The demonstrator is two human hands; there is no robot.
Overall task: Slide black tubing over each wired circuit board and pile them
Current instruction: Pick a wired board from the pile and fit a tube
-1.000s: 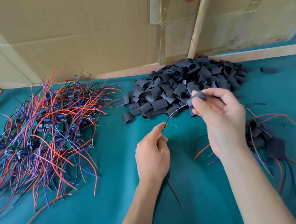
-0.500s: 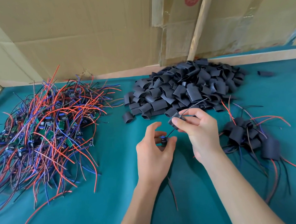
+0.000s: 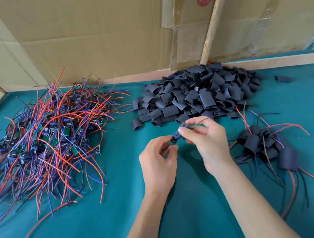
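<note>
Between both hands [image 3: 184,147], board [image 3: 173,140] and tubing [image 3: 182,127].

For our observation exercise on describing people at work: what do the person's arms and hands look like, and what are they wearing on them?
Both forearms are bare up to the frame's bottom edge, with no sleeves in view. The left hand and right hand wear no gloves, and no rings, watch or wristband show. The nails look short and unpainted.

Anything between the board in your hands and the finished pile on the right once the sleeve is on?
Nothing visible. The left hand pinches the circuit board, and the right hand holds the black tube at its end. Bare green mat lies between the hands and the sleeved pile.
</note>
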